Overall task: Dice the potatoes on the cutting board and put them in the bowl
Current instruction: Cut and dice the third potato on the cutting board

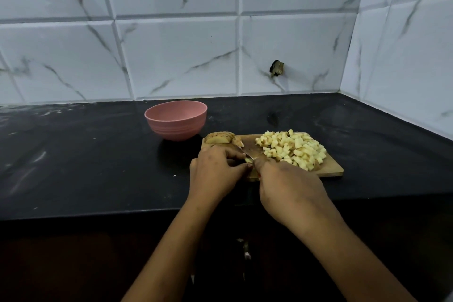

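A wooden cutting board (328,168) lies on the black counter. A heap of diced potato (291,148) covers its right half. Unpeeled potato wedges (219,138) lie at its far left corner. My left hand (215,170) pinches a small potato piece (248,160) at the board's near left. My right hand (291,191) grips a knife (247,154), whose blade shows between the hands over that piece; the handle is hidden in my fist. A pink bowl (176,121) stands behind the board's left end, and its visible inside looks empty.
The black counter (85,154) runs left and right. White marble tile walls stand behind and at the right, forming a corner. The counter's front edge runs just below my wrists.
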A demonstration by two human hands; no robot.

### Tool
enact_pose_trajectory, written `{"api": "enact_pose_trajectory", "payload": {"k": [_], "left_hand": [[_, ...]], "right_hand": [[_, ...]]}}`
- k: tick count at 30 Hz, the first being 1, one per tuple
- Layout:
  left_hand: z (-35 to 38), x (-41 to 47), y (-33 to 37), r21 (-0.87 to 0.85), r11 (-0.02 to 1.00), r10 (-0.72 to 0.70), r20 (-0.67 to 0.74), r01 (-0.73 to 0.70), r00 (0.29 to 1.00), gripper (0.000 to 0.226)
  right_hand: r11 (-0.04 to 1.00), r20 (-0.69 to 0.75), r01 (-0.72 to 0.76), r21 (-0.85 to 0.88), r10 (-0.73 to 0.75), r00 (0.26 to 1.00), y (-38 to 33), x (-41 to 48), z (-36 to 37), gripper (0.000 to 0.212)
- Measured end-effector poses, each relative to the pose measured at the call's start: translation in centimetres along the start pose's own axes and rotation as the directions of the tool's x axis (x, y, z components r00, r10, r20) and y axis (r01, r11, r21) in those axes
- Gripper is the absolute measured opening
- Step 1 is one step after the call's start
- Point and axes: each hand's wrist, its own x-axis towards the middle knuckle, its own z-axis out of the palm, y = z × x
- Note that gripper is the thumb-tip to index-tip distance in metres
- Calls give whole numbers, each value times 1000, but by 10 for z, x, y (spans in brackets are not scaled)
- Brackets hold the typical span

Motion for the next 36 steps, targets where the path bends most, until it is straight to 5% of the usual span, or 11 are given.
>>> {"api": "enact_pose_trajectory", "payload": {"k": [5, 14, 27, 36], "left_hand": [[-2, -4, 1, 19, 1000, -18, -25, 19, 1000, 20], [-4, -9, 2, 66, 997, 26, 37, -28, 999, 31], [0, -8, 1, 126, 990, 57, 11, -58, 998, 29], [5, -4, -1, 117, 991, 67, -26, -64, 997, 24]], "right_hand": [[999, -54, 30, 32, -28, 998, 8, -23, 5, 53], [946, -70, -41, 322, 67, 995, 35, -16, -9, 42], [979, -28, 3, 204, 3, 1000, 29, -12, 0, 43], [996, 2, 0, -90, 0, 1000, 5, -7, -4, 39]]}}
